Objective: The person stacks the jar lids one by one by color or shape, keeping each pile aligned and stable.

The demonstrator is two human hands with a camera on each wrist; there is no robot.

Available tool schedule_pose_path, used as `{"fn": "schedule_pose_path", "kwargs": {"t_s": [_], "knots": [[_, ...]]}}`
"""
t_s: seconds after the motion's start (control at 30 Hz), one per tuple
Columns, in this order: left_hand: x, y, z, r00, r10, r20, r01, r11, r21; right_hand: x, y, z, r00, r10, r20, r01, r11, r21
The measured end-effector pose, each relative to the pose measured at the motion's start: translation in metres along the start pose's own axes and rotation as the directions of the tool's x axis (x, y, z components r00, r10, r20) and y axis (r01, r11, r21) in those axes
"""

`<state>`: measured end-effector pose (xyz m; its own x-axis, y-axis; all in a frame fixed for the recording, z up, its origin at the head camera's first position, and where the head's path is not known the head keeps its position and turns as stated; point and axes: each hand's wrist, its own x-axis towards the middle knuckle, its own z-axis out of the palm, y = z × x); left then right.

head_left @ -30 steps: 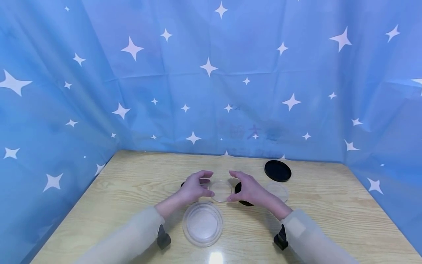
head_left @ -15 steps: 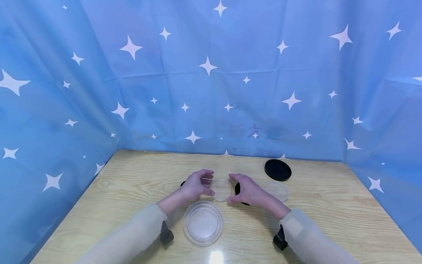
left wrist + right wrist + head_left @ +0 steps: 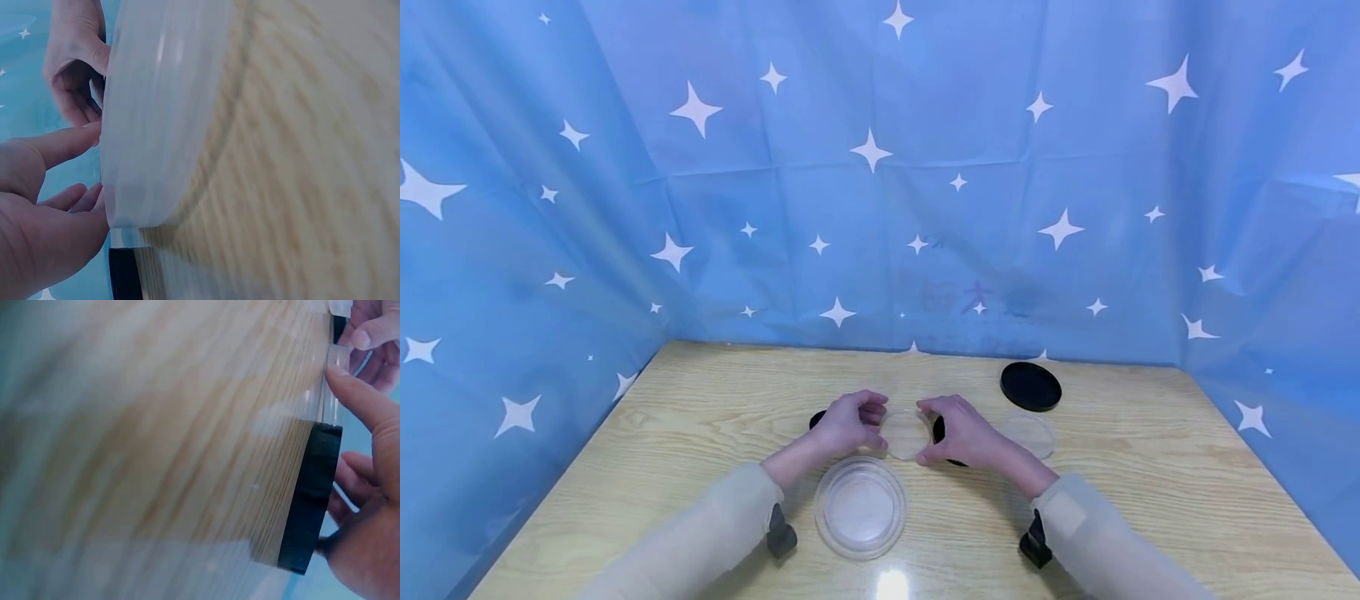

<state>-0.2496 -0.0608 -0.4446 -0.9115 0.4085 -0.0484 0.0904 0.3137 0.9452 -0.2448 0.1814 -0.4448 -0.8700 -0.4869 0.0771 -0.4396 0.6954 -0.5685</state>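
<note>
In the head view a clear, shallow round dish [image 3: 905, 435] lies on the wooden table between both hands. My left hand [image 3: 848, 422] curves its fingers and thumb along the dish's left edge. From the other side my right hand [image 3: 958, 432] holds the right edge, fingers at the far rim and thumb at the near rim. The right thumb [image 3: 342, 378] overlaps the dish's side in the right wrist view. A black round disc [image 3: 941, 429] is partly hidden beneath the right hand. Another black piece [image 3: 817, 419] peeks out behind the left hand.
A larger clear round container [image 3: 861, 508] stands nearer, below the left hand, and fills much of the left wrist view. Farther right lie a black round lid [image 3: 1031, 386] and a clear disc [image 3: 1028, 434]. A blue starry curtain [image 3: 880, 208] borders the table.
The clear dish has shifted slightly to the right. The left hand has moved a little rightward along with it, and its fingers sit closer to the edge. The right hand has hardly moved.
</note>
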Motion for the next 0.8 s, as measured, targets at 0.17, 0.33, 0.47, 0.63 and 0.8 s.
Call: {"fn": "schedule_pose_path", "kwargs": {"t_s": [0.17,0.33,0.47,0.63,0.8], "knots": [[-0.0019,0.0013,0.0004,1.0,-0.02,-0.001,0.02,1.0,0.023,-0.0003,-0.0039,0.001,1.0,0.014,-0.007,-0.014,0.999,-0.03],[-0.0027,0.0022,0.001,0.999,-0.032,0.0,0.032,0.999,0.014,-0.0002,-0.0042,0.0014,1.0,0.015,-0.01,-0.016,0.999,-0.028],[-0.0024,0.0008,0.0008,0.999,-0.038,-0.001,0.038,0.999,-0.012,-0.0001,-0.0021,0.0015,1.0,0.013,-0.011,-0.013,1.0,0.007],[-0.0026,-0.0009,-0.0005,1.0,-0.025,-0.001,0.024,0.998,-0.051,-0.002,0.001,0.0,0.999,0.032,-0.01,-0.031,0.998,0.055],[-0.0062,0.0026,-0.0018,0.999,-0.031,0.009,0.031,0.997,-0.076,-0.006,0.001,-0.0038,0.999,0.041,0.007,-0.041,0.995,0.095]]}}
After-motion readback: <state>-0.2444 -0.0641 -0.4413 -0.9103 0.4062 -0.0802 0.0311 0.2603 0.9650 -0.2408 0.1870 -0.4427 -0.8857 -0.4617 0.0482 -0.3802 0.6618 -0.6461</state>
